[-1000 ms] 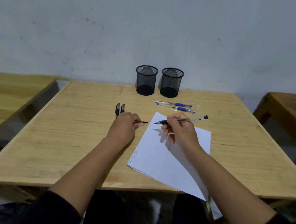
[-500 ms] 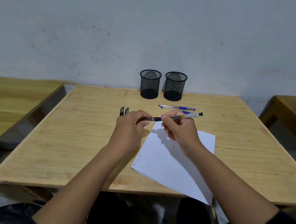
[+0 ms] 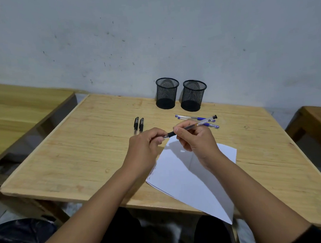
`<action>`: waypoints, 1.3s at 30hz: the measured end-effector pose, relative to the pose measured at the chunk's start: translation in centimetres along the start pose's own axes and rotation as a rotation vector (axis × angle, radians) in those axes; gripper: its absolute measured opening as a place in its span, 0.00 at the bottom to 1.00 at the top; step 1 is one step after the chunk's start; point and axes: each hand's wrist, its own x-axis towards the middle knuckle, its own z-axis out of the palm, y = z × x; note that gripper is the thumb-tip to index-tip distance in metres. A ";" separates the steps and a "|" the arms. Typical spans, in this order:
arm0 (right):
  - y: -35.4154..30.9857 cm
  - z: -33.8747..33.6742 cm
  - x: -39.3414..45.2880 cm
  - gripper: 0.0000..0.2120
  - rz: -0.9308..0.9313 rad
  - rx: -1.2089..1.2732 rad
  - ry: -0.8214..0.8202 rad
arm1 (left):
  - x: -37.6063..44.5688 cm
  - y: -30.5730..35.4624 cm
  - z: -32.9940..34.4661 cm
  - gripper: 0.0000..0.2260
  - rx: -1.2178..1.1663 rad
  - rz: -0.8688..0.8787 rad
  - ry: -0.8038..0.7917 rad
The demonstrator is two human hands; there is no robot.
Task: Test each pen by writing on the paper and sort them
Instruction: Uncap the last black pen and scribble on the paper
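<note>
Above the top corner of the white paper (image 3: 192, 175), both hands hold one clear-barrelled black pen (image 3: 202, 122). My right hand (image 3: 196, 140) pinches its barrel, and the black end points up to the right. My left hand (image 3: 146, 150) pinches the pen's front end, where the cap (image 3: 170, 134) sits over the tip. Two black pens (image 3: 138, 125) lie side by side to the left on the wooden table (image 3: 83, 153). Blue pens (image 3: 189, 117) lie behind my right hand, partly hidden by it.
Two black mesh pen cups (image 3: 167, 93) (image 3: 193, 95) stand at the table's back edge against the wall, and both look empty. The paper overhangs the near table edge. Other wooden tables stand at the left (image 3: 16, 110) and right (image 3: 316, 120).
The hands came together: the cap in my left hand met the pen's bare tip and now sits over it. The pen lifted slightly off the paper and tilted.
</note>
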 end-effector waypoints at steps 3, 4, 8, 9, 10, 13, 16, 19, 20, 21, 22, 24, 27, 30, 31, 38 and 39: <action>-0.2 0.1 0.2 0.06 0.016 0.115 0.039 | 1.0 -0.2 -0.5 0.09 -0.022 -0.081 0.005; -0.2 0.0 0.0 0.05 0.024 0.159 0.046 | 1.4 -0.3 -0.8 0.10 -0.030 -0.105 0.017; 0.0 -0.2 -1.3 0.08 0.068 0.167 0.043 | 3.2 -0.5 -2.4 0.12 -0.246 -0.161 0.079; 0.2 -0.1 -1.8 0.08 0.076 0.101 0.042 | 3.5 -0.5 -2.7 0.12 -0.314 -0.171 0.083; 0.4 0.1 -2.3 0.09 0.084 0.027 0.036 | 3.9 -0.3 -2.9 0.13 -0.369 -0.176 0.081; 1.1 0.9 -3.0 0.08 0.089 -0.074 0.020 | 4.4 0.1 -2.7 0.12 -0.381 -0.162 0.072; 1.0 1.5 -2.6 0.08 0.064 -0.109 0.033 | 4.6 0.4 -2.3 0.12 -0.303 -0.139 0.049; 0.8 2.1 -1.7 0.10 0.043 -0.115 0.024 | 5.0 0.4 -2.2 0.10 -0.275 -0.113 0.032; 0.8 2.4 -1.4 0.10 0.042 -0.109 0.023 | 5.2 0.4 -2.3 0.10 -0.264 -0.104 0.046; 0.8 2.6 -1.0 0.10 0.044 -0.088 0.027 | 5.4 0.3 -2.4 0.10 -0.247 -0.102 0.070; 0.8 2.9 -0.6 0.10 0.051 -0.060 0.037 | 5.5 0.1 -2.7 0.10 -0.208 -0.103 0.095; 1.0 3.5 0.4 0.10 0.073 -0.033 0.069 | 5.6 -0.9 -3.2 0.12 -0.056 -0.106 0.134; 1.8 4.6 2.1 0.12 0.123 -0.073 0.120 | 5.5 -4.2 -3.3 0.13 0.172 -0.138 0.144; 3.1 5.5 3.8 0.14 0.167 -0.108 0.173 | 4.9 -8.2 -3.3 0.14 0.337 -0.216 0.121; 3.5 5.8 4.4 0.13 0.181 -0.129 0.188 | 4.8 -9.3 -3.2 0.14 0.391 -0.211 0.104; 6.0 7.6 7.1 0.10 0.245 -0.326 0.260 | 4.6 -11.4 -2.4 0.16 0.515 -0.169 0.108; 6.1 7.9 7.5 0.11 0.250 -0.355 0.263 | 4.6 -11.4 -2.5 0.16 0.516 -0.164 0.115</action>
